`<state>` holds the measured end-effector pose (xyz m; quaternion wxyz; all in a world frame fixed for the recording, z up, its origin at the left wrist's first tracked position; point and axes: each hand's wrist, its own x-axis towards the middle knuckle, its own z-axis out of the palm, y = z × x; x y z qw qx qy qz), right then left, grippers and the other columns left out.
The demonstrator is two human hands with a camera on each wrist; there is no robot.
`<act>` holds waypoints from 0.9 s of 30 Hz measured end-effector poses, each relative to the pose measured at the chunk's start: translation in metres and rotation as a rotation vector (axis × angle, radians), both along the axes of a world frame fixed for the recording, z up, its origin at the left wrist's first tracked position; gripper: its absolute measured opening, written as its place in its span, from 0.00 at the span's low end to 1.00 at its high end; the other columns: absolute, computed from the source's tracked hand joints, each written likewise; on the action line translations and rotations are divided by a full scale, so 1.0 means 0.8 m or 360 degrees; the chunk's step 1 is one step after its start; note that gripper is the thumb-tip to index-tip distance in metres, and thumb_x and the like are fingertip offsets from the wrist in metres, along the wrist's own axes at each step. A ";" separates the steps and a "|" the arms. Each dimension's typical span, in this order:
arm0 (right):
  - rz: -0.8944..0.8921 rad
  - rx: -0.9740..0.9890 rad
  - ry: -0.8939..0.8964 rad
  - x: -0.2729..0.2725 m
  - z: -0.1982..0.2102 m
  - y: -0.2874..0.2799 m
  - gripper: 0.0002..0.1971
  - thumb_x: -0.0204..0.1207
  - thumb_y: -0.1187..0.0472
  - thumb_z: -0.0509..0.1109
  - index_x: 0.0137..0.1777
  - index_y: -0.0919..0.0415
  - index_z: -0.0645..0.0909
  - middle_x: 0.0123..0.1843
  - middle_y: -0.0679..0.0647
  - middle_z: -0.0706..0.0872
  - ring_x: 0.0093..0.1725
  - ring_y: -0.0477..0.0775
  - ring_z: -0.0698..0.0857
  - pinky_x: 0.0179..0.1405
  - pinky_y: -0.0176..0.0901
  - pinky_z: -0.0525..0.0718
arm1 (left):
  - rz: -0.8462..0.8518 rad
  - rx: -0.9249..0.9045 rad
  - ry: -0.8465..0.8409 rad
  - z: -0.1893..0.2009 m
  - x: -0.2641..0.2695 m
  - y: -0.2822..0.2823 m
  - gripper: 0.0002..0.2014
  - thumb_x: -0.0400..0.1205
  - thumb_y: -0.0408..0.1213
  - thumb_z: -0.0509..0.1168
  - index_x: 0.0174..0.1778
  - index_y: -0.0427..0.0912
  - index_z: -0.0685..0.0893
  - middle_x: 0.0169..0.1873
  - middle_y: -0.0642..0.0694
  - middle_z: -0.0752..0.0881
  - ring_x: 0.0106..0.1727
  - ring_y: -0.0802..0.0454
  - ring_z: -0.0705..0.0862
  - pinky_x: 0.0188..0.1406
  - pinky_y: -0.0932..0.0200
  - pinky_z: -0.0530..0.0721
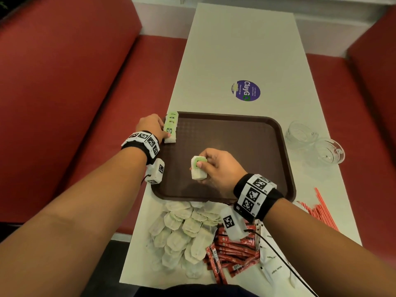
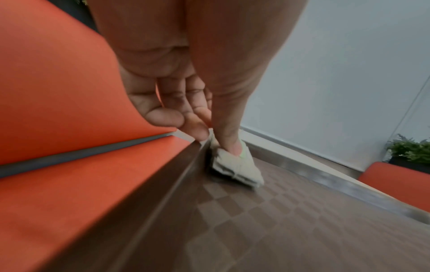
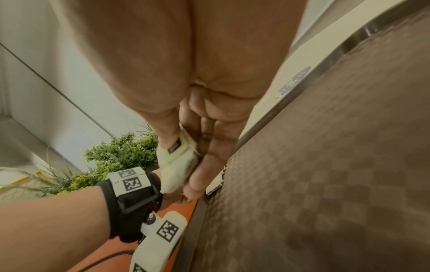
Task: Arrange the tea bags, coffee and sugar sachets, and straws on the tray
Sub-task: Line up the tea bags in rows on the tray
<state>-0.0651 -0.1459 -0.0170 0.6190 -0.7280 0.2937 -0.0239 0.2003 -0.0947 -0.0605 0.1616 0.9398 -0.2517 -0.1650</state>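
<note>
A brown tray (image 1: pixel 235 146) lies on the white table. A row of tea bags with green tags (image 1: pixel 171 127) stands along its far-left rim. My left hand (image 1: pixel 166 130) pinches the near end of that row (image 2: pixel 239 169) between thumb and fingers. My right hand (image 1: pixel 202 168) grips a small stack of tea bags (image 1: pixel 197 171) just above the tray's middle; in the right wrist view the thumb lies on the stack's green tag (image 3: pixel 177 149). A pile of loose tea bags (image 1: pixel 182 232), red coffee sachets (image 1: pixel 231 254), white sugar sachets (image 1: pixel 274 269) and red straws (image 1: pixel 321 211) lie on the table near me.
Two glass cups (image 1: pixel 302 131) (image 1: pixel 329 151) stand right of the tray. A round purple sticker (image 1: pixel 246 90) is on the table beyond it. Red benches (image 1: pixel 75 82) flank the table on both sides. Most of the tray floor is bare.
</note>
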 end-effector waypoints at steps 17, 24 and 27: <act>0.0008 -0.0522 0.0118 0.010 0.006 -0.009 0.14 0.82 0.50 0.72 0.42 0.59 0.86 0.39 0.55 0.88 0.42 0.58 0.87 0.48 0.58 0.88 | -0.0495 0.0414 -0.0058 0.035 -0.021 -0.019 0.26 0.78 0.65 0.67 0.52 0.43 0.86 0.48 0.45 0.87 0.48 0.44 0.85 0.44 0.51 0.85; 0.0004 -0.0551 0.0061 0.008 0.009 -0.013 0.15 0.82 0.48 0.71 0.38 0.56 0.85 0.30 0.49 0.82 0.30 0.46 0.77 0.35 0.46 0.78 | -0.0956 -0.0333 0.0546 0.109 -0.091 0.051 0.11 0.76 0.57 0.74 0.46 0.56 0.90 0.39 0.59 0.89 0.43 0.63 0.85 0.48 0.63 0.81; 0.0018 -0.0500 -0.0001 0.009 0.013 -0.012 0.20 0.84 0.48 0.69 0.35 0.60 0.83 0.27 0.51 0.78 0.28 0.47 0.74 0.32 0.47 0.75 | -0.1001 -0.0381 0.0757 0.109 -0.108 0.075 0.11 0.73 0.51 0.79 0.48 0.52 0.91 0.41 0.52 0.91 0.44 0.56 0.88 0.50 0.60 0.84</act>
